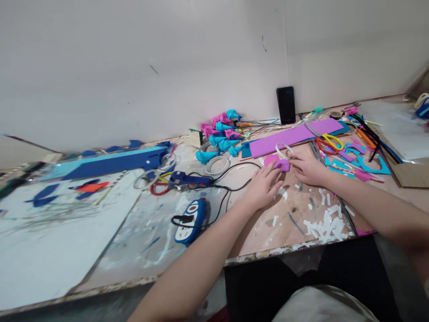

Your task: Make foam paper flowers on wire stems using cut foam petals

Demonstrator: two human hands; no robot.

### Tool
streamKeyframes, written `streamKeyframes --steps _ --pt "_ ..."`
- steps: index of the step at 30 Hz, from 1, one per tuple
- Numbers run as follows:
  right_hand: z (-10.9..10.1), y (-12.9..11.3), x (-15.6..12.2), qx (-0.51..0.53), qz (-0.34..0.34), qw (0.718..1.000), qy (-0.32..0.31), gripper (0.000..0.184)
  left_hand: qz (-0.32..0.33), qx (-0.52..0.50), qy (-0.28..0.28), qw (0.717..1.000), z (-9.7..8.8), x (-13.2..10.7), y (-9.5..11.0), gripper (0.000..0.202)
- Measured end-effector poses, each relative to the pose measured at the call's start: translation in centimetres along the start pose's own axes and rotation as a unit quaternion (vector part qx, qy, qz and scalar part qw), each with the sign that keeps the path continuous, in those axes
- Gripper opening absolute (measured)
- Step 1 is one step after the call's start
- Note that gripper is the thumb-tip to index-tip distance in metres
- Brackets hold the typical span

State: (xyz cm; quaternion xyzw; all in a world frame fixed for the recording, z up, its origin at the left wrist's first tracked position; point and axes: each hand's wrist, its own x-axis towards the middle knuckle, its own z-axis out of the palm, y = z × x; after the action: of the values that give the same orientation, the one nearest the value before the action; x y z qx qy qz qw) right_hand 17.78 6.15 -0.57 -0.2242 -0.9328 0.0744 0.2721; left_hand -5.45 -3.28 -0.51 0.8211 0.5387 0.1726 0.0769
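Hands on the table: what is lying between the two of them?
In the head view, a small purple foam piece and a pink foam disc lie between the left hand and the right hand, at their fingertips.

No writing can be read anywhere — no label, no number.

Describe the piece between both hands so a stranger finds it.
Find the long purple foam sheet before the black phone. Just nearer, left hand and right hand meet at a small purple scrap, unlike the pink disc beside it.
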Motion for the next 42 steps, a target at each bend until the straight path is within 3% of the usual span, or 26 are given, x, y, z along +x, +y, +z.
streamKeyframes --steps 3,7,12,19,31,35,38,42 --pt "0.0 0.0 0.0 -0.005 -0.012 1.0 -0.012 0.035 -0.064 0.011 0.051 0.997 -0.1 0.2 -0.6 0.04" --pt "0.0 -0.1 0.1 -0.008 -0.027 1.0 -0.009 0.034 -0.11 0.047 0.079 0.99 0.3 0.5 -1.4 0.038" --pt "-0.1 -0.1 0.1 -0.028 -0.034 0.999 0.029 0.031 -0.12 0.059 0.073 0.988 0.6 0.7 -1.9 0.036" --pt "0.4 -0.2 0.2 -0.056 -0.06 0.995 -0.047 0.028 -0.114 0.036 0.071 0.99 0.6 0.7 -2.1 0.033" --pt "0.1 -0.1 0.2 -0.054 -0.05 0.994 -0.078 0.031 -0.099 -0.031 0.097 0.99 0.7 0.8 -2.7 0.028" --pt "0.2 -0.1 0.2 -0.045 -0.046 0.995 -0.079 0.031 -0.098 -0.084 0.133 0.983 0.4 0.8 -2.6 0.021" --pt "0.2 0.0 0.1 -0.041 -0.05 0.995 -0.074 0.031 -0.126 -0.119 0.178 0.969 -0.1 0.7 -2.5 0.014" --pt "0.3 0.1 0.1 -0.041 -0.057 0.995 -0.067 0.028 -0.196 -0.149 0.204 0.947 -0.6 0.4 -2.2 0.02"
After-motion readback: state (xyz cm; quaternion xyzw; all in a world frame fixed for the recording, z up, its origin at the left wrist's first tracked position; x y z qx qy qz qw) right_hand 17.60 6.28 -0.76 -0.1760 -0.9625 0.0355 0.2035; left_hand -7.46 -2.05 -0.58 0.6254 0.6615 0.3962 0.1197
